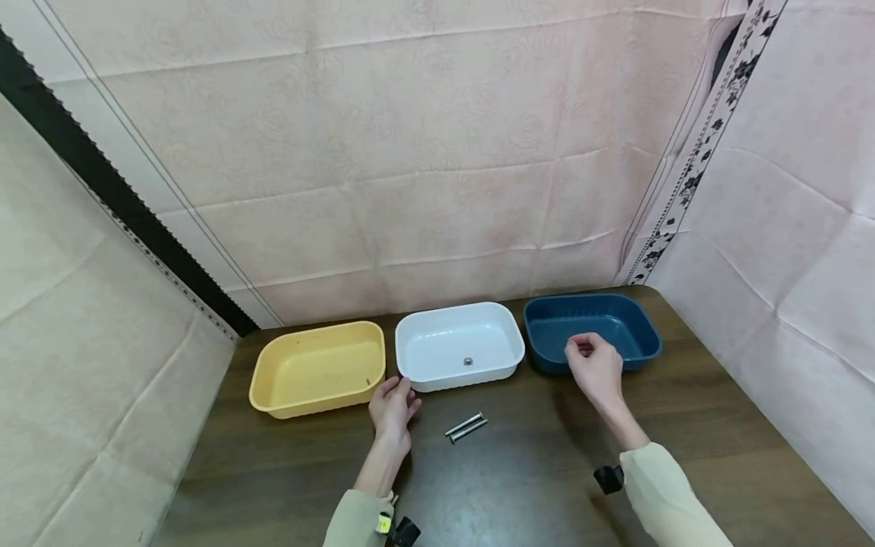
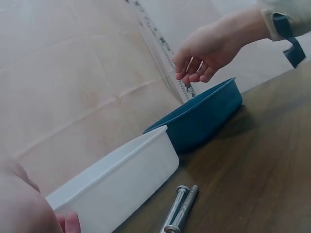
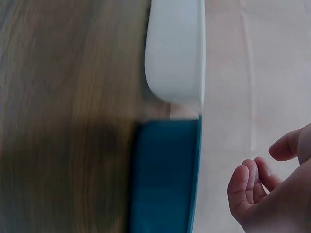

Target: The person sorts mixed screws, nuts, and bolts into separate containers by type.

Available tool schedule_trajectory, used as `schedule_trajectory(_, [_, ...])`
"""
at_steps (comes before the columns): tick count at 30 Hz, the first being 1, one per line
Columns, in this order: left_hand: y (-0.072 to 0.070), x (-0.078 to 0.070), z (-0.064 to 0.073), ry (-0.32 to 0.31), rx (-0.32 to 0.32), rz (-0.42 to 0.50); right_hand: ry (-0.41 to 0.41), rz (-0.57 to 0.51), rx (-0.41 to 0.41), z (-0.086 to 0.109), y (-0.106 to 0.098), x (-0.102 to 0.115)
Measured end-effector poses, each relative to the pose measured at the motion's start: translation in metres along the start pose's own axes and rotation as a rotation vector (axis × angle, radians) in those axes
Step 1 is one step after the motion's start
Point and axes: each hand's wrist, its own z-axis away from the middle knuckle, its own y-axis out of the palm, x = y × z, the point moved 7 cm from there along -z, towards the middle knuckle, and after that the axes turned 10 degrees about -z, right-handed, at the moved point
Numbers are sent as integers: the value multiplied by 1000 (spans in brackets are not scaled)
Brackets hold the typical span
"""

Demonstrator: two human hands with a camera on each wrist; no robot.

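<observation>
My right hand point(image 1: 596, 366) hovers over the near side of the blue tray point(image 1: 639, 351). Its fingers curl loosely, and the right wrist view shows a gap between thumb and fingertips with nothing visible in it. At the near left corner of the white tray point(image 1: 437, 380), by the yellow tray point(image 1: 314, 403), is my left hand point(image 1: 391, 414). Its fingers are relaxed and no held thing shows; whether they touch the white tray I cannot tell. Two metal bolts point(image 1: 466, 428) lie side by side on the table, in front of the white tray.
A small metal piece, apparently a nut point(image 1: 468, 361), lies inside the white tray. The yellow tray has a tiny dark speck near its right end. All three trays stand in a row on the wooden table point(image 1: 506, 486), with pale cloth walls point(image 1: 437, 190) behind and at both sides.
</observation>
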Motion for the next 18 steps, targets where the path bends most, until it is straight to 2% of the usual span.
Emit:
schedule_trajectory(4, [-8,-7,14,48,22,-82,106,-28,-5,-6,-25,-12])
schedule_trajectory(10, [-18,-17,41,136,89,-195,290,-176,-23,-13,-61,-34])
schedule_trajectory(14, [-24,-17,60,188,124,-287,394,-246,-58,-17,-83,-54])
schedule_trajectory(18, [-32,-14,75,238,112,-389,502,-335,-73,-21,-99,-77])
